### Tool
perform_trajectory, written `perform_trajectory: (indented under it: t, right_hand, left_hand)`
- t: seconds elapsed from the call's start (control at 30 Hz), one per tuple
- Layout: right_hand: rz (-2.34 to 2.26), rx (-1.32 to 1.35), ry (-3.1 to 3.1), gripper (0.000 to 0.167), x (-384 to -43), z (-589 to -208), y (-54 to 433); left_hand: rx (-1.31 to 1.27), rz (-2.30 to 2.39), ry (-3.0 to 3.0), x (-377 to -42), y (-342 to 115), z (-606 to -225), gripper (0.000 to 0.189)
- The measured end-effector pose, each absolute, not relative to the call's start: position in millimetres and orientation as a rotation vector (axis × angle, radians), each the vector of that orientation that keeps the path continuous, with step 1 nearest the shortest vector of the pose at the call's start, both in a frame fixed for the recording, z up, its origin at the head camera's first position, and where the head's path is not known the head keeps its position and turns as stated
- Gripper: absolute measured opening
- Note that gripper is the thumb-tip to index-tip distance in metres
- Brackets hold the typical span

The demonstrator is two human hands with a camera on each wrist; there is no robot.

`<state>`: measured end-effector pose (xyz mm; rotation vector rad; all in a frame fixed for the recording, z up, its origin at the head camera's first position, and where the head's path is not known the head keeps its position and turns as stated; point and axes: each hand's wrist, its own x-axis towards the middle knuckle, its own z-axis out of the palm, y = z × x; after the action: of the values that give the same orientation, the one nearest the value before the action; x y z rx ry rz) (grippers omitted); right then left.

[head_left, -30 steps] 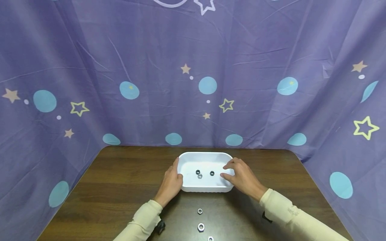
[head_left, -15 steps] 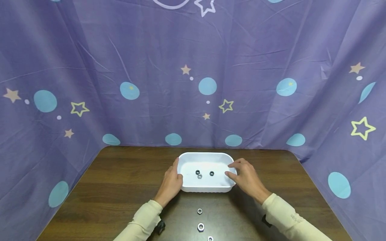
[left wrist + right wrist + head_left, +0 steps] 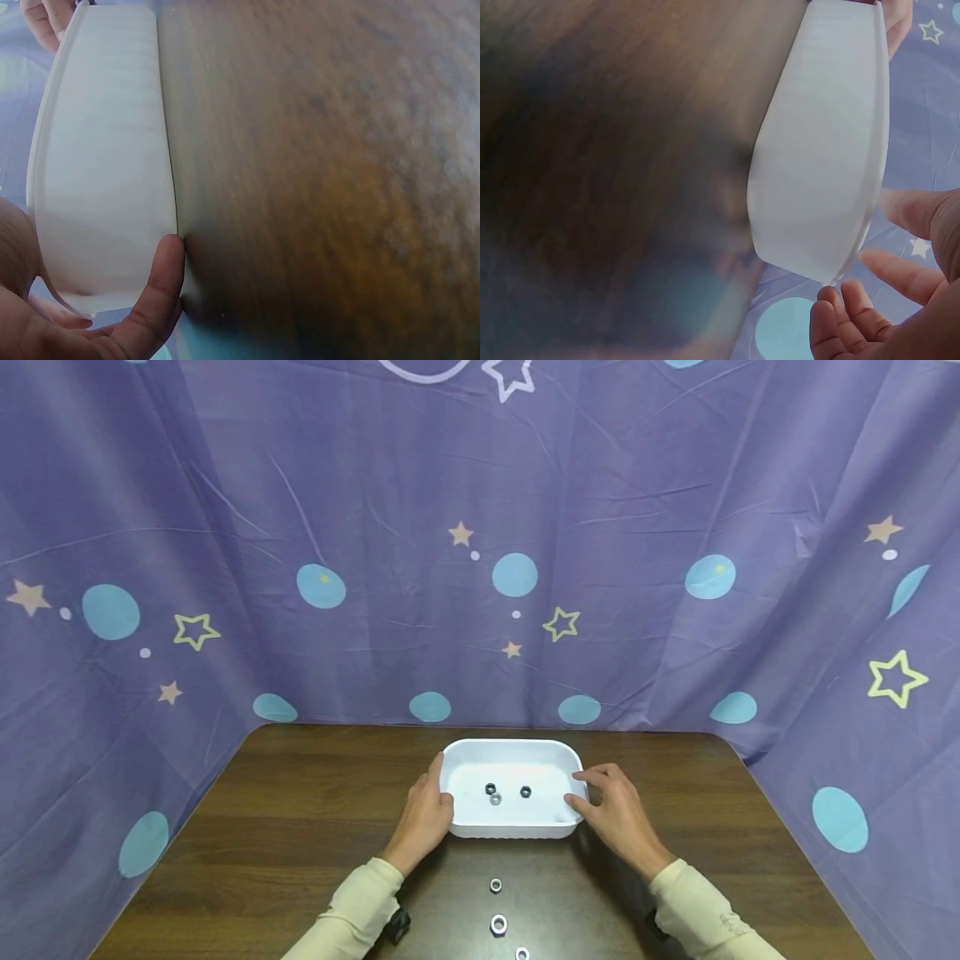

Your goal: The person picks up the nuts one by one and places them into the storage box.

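A white rectangular tray point(image 3: 513, 832) stands on the wooden table. Inside it lie two dark nuts, one near the middle point(image 3: 526, 792) and another dark nut point(image 3: 491, 788) beside a silver nut point(image 3: 496, 799). My left hand point(image 3: 426, 817) grips the tray's left end, thumb at the rim; in the left wrist view a finger point(image 3: 161, 281) presses low against the outer wall. At the right end, my right hand point(image 3: 618, 817) hovers with thumb and index finger spread over the rim, nothing between them. The right wrist view shows its thumb point(image 3: 907, 210) close to the tray rim.
In front of the tray, three silver nuts lie in a loose line on the table: a small nut point(image 3: 496, 886), a larger nut point(image 3: 498, 926) and one nut point(image 3: 522, 954) at the frame's bottom edge. A purple patterned curtain point(image 3: 420, 635) hangs behind the table.
My right hand has drawn back to the right, from over the tray's inside to its right rim. The left hand, the tray and the nuts stay in place.
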<state>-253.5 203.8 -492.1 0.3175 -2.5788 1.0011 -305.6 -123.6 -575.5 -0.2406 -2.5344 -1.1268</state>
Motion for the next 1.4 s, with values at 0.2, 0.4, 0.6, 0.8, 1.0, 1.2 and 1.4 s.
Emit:
perform_trajectory:
  t: [0.2, 0.4, 0.6, 0.8, 1.0, 1.2, 1.4]
  right_hand:
    - [0.997, 0.334, -2.568, 0.040, -253, -498, 205]
    - [1.017, 0.305, -2.599, 0.045, -254, -502, 206]
    - [1.027, 0.285, -2.651, 0.052, -255, -504, 207]
    - [1.005, 0.270, -2.686, 0.059, -254, -506, 206]
    - [0.991, 0.265, -2.717, 0.062, -255, -508, 204]
    - [0.975, 0.252, -2.721, 0.063, -256, -509, 203]
    - [0.972, 0.251, -2.722, 0.064, -256, -511, 203]
  left_hand:
    - [-0.245, -1.146, -2.530, -298, -123, -563, 0.075]
    - [-0.248, -1.145, -2.526, -299, -123, -566, 0.075]
    - [-0.224, -1.102, -2.530, -305, -122, -575, 0.074]
    - [-0.233, -1.110, -2.528, -304, -123, -572, 0.073]
    - [-0.272, -1.097, -2.538, -299, -128, -563, 0.063]
    - [-0.250, -1.132, -2.562, -277, -127, -523, 0.053]
    - [-0.216, -1.091, -2.650, -259, -128, -501, 0.049]
